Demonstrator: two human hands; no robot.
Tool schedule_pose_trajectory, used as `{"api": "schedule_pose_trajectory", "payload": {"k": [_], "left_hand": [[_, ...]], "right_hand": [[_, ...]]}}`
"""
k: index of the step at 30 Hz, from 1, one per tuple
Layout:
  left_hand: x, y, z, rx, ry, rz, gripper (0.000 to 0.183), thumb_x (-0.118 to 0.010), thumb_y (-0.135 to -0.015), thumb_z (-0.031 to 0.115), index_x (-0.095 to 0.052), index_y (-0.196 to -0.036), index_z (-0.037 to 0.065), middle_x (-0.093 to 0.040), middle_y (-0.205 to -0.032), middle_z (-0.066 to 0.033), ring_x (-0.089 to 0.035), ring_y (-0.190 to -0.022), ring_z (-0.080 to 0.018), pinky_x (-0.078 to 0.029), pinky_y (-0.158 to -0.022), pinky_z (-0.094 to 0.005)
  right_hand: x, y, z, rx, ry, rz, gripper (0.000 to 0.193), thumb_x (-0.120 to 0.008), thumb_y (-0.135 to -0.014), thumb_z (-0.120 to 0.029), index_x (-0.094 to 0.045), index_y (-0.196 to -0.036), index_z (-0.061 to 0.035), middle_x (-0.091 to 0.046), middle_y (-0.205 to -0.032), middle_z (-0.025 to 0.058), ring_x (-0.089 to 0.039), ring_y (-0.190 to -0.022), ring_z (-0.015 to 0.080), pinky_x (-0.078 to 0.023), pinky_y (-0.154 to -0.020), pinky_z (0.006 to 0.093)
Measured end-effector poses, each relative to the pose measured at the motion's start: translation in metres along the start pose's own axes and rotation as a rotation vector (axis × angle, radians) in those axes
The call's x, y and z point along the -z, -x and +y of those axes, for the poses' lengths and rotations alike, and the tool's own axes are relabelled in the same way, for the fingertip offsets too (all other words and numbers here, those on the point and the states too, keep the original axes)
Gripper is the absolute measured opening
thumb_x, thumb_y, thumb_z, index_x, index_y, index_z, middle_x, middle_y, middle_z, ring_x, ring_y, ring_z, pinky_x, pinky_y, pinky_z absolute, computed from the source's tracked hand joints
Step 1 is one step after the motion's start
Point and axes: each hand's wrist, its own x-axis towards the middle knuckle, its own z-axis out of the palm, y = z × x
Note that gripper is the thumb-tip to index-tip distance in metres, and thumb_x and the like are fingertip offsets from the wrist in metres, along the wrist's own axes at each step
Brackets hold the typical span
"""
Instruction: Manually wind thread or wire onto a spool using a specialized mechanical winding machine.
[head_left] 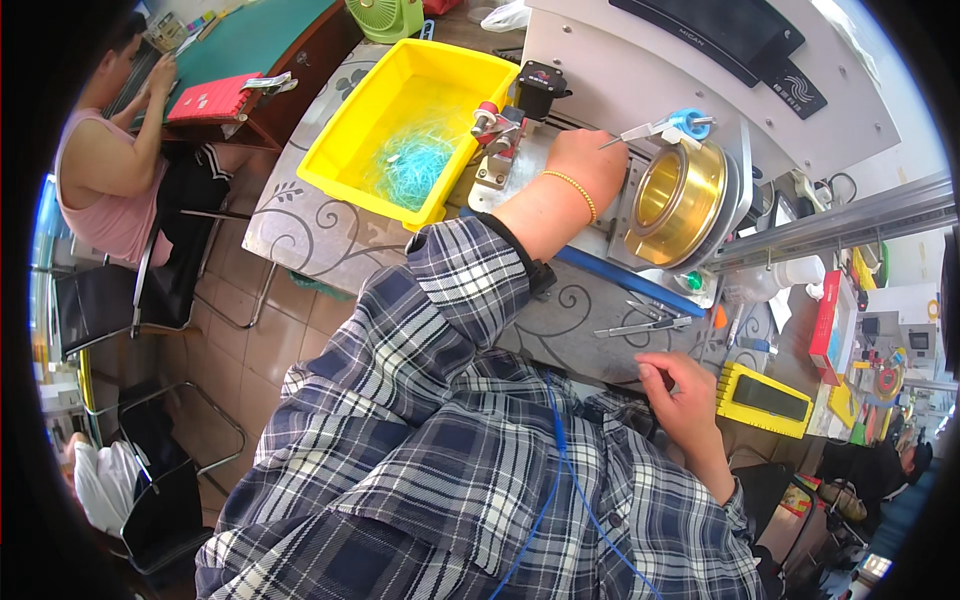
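My left hand (587,172), with a gold beaded bracelet at the wrist, reaches over the bed of a bench machine (525,170). Its fingers are curled closed and turned away, so anything in them is hidden. Beside that hand is a large gold-coloured spool (678,205) on the machine. A thin pointed metal piece (622,138) runs from near the knuckles toward a blue roller (690,124) above the spool. My right hand (685,400) rests at the table's front edge, loosely closed, with nothing visible in it. Metal calipers (645,327) lie just beyond it.
To the left stands a yellow bin (325,165) holding a tangle of light-blue strands (415,165). A yellow-framed black block (765,400) and a red box (833,328) are at right. A blue cord (558,430) hangs down my front. Another person (115,165) sits at a green-topped desk (235,50).
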Motion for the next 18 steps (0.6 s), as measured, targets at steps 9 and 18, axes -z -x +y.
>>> {"api": "schedule_pose_trajectory", "payload": {"k": [9, 18], "left_hand": [[0.002, 0.006, -0.007, -0.006, 0.022, 0.050, 0.011, -0.058, -0.084, 0.009, -0.069, -0.083, 0.009, -0.070, -0.077, -0.0135, -0.070, -0.075, -0.0330, -0.056, -0.065, -0.0425], [0.005, 0.020, -0.024, 0.082, -0.074, -0.020, 0.014, -0.055, -0.088, 0.013, -0.069, -0.087, 0.008, -0.071, -0.082, -0.0141, -0.071, -0.079, -0.0329, -0.057, -0.067, -0.0431]], "right_hand": [[-0.001, -0.001, -0.004, -0.026, 0.015, -0.032, 0.010, -0.070, -0.087, -0.009, -0.072, -0.097, -0.0068, -0.071, -0.085, 0.0082, -0.065, -0.068, 0.0207, -0.047, -0.056, 0.0289], [-0.002, -0.001, 0.002, -0.030, -0.024, -0.014, 0.010, -0.070, -0.087, -0.009, -0.072, -0.097, -0.0072, -0.069, -0.082, 0.0070, -0.059, -0.060, 0.0179, -0.043, -0.053, 0.0277]]}}
